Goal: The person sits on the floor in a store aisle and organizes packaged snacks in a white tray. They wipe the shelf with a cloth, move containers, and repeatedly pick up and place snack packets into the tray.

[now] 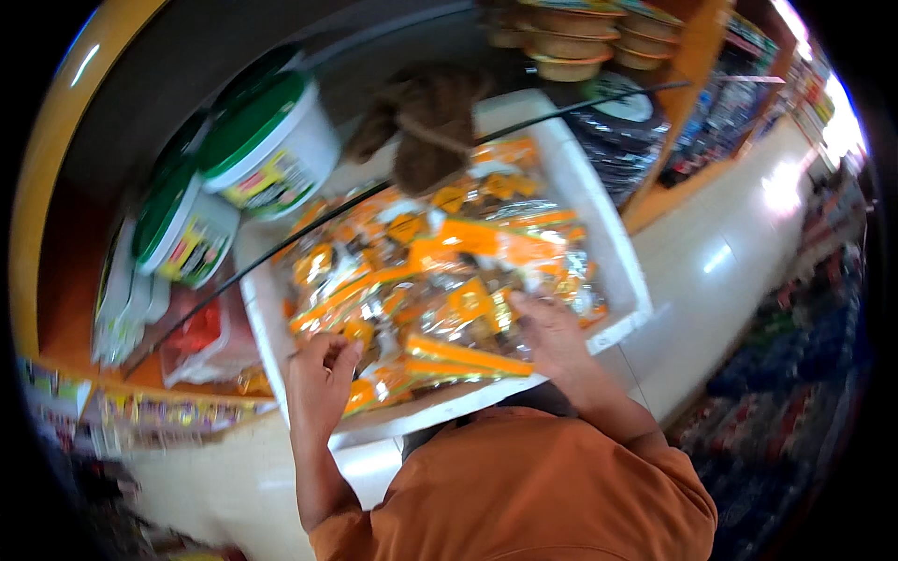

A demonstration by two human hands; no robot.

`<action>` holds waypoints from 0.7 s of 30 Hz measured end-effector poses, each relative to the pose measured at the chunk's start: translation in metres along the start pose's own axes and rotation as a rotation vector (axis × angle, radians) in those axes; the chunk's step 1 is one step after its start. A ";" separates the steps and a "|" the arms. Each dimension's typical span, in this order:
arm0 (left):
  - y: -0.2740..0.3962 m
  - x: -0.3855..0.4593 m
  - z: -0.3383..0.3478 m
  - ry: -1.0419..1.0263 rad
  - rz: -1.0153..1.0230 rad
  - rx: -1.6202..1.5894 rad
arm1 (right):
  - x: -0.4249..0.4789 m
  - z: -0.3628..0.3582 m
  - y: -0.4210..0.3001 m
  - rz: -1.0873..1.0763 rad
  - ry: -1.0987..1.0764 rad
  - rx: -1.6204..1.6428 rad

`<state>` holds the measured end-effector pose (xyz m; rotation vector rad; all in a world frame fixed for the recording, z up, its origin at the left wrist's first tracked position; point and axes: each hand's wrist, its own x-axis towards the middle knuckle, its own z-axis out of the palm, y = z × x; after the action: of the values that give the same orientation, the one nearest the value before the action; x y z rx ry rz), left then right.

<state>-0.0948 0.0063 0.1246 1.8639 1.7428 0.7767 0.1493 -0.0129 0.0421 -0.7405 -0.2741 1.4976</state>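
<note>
A white foam box (605, 217) filled with orange-and-clear plastic packets (491, 242) is before me. Over the box's near left side is my left hand (328, 361), its thumb and curled fingers close together beside the packets; whether it pinches anything is unclear. My right hand (551, 326) rests on the packets at the near right, fingertips at a clear packet with an orange label (468, 300); blur hides whether it grips. A thin black rod (316, 226) crosses above the box. Brown cloth or a glove-like item (435, 126) lies over the box's far edge.
White tubs with green lids (280, 151) stand at the left on a shelf, near a clear container with red contents (203, 329). Stacked tan bowls (572, 42) and dark wrapped goods (621, 147) are at the far right. Shelves of goods line the pale tiled floor (729, 224).
</note>
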 end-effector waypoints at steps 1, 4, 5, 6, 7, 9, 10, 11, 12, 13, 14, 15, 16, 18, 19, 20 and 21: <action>0.000 0.004 0.011 -0.090 0.070 -0.082 | 0.000 0.001 0.001 -0.006 0.028 -0.012; 0.008 0.005 0.039 -0.140 0.240 -0.262 | -0.001 0.002 0.006 0.071 -0.093 -0.056; 0.017 0.003 0.043 -0.202 0.184 -0.313 | -0.001 0.003 0.011 0.058 -0.120 -0.075; 0.022 0.002 0.045 -0.263 0.121 -0.354 | 0.005 -0.001 0.016 0.067 -0.187 -0.175; 0.023 0.002 0.048 -0.289 0.084 -0.433 | 0.006 0.002 0.016 0.045 -0.224 -0.189; 0.016 0.004 0.054 -0.334 -0.027 -0.580 | 0.004 0.005 0.012 0.012 -0.263 -0.149; 0.008 0.007 0.057 -0.359 -0.019 -0.634 | 0.001 0.005 0.009 -0.010 -0.281 -0.146; -0.001 0.013 0.061 -0.379 -0.016 -0.687 | -0.001 0.006 0.006 -0.028 -0.305 -0.145; -0.005 0.017 0.063 -0.389 -0.025 -0.745 | 0.000 0.006 0.006 -0.043 -0.317 -0.188; -0.008 0.019 0.065 -0.424 -0.031 -0.802 | 0.000 0.005 0.005 -0.031 -0.320 -0.182; -0.009 0.019 0.065 -0.455 -0.039 -0.859 | 0.000 0.005 0.004 -0.015 -0.327 -0.175; -0.006 0.017 0.064 -0.475 -0.054 -0.917 | -0.001 0.005 0.005 0.010 -0.340 -0.170; 0.000 0.011 0.058 -0.428 -0.197 -0.862 | -0.003 0.009 0.005 -0.050 -0.342 -0.174; 0.002 0.006 0.054 -0.412 -0.261 -0.876 | 0.003 0.004 0.013 -0.061 -0.305 -0.186; 0.003 0.006 0.052 -0.407 -0.290 -0.881 | 0.005 0.003 0.015 -0.070 -0.284 -0.192; 0.003 0.005 0.049 -0.353 -0.289 -0.900 | 0.005 0.003 0.017 -0.146 -0.255 -0.179; 0.002 0.005 0.045 -0.296 -0.285 -0.920 | 0.003 0.005 0.016 -0.222 -0.227 -0.168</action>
<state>-0.0627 0.0129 0.0935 1.0169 1.1231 0.9134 0.1340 -0.0096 0.0361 -0.6486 -0.6401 1.3578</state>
